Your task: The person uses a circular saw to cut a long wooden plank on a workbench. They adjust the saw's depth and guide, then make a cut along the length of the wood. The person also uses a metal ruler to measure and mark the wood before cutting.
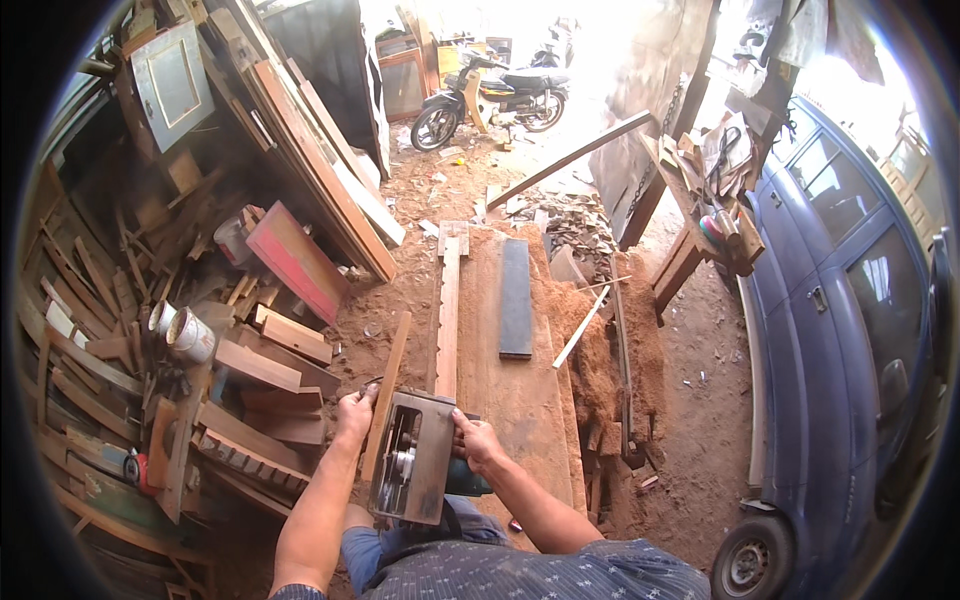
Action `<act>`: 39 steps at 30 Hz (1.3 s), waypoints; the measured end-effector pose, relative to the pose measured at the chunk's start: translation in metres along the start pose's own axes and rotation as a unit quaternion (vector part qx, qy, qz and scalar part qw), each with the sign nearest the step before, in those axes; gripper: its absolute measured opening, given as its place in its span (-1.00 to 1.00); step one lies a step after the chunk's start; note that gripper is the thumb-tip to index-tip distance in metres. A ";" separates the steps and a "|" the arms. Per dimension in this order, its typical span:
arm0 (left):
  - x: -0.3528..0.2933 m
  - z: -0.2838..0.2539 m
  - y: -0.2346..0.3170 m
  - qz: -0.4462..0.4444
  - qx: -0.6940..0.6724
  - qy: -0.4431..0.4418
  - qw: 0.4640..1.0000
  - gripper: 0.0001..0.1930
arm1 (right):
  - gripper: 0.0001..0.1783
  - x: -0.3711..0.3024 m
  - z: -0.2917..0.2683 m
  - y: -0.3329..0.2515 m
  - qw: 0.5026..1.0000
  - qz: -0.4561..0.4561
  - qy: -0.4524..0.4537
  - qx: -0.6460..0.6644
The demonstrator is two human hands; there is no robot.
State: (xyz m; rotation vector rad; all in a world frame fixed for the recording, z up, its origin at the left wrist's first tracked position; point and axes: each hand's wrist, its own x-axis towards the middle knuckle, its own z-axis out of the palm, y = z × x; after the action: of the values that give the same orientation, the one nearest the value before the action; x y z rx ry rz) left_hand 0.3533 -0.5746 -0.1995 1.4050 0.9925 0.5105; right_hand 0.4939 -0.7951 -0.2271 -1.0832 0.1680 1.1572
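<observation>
Nearest the lower edge, a dark patterned shirt is seen, with both bare forearms extended forward. A hand-held power tool is held up in front of the body, at the near end of the tabletop; its flat metal base is turned toward the viewer, and a long slot with bright parts is exposed. The right edge of that base is gripped by the right hand, thumb laid on the plate, fingers wrapped behind. The left hand is nearly closed, its fingers curled at the left side of a slim wooden strip (whether the strip or a part of the tool is grasped there cannot be told). The strip is slanted alongside the tool's left side.

Farther along, a notched wooden length is laid near the tabletop's left edge, and a dark flat slab is placed to its right, well apart from the hands. A thin pale stick is angled past the right edge, where sawdust is heaped.

To the left, two pale cans and a red-faced board are set among stacked offcuts. To the right, a blue van is parked. Farthest off, a motorcycle is stood in bright light.
</observation>
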 end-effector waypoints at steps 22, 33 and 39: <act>-0.011 -0.023 -0.036 -0.042 -0.161 -0.027 0.986 -0.49 | -0.65 0.055 0.018 -0.014 0.986 0.011 -0.076 -0.151; -0.048 -0.034 -0.013 0.018 0.042 0.068 0.997 -0.37 | -0.63 0.017 -0.017 -0.027 0.993 -0.052 -0.047 -0.095; -0.061 -0.017 0.021 0.022 0.014 0.026 0.999 -0.32 | -0.44 0.030 -0.191 0.009 0.766 -0.284 0.243 -0.524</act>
State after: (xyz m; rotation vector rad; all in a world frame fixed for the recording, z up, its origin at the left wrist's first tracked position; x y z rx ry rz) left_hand 0.3126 -0.6113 -0.1610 1.4481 1.0155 0.5710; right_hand 0.5764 -0.9209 -0.3493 -2.2300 -0.4595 0.3051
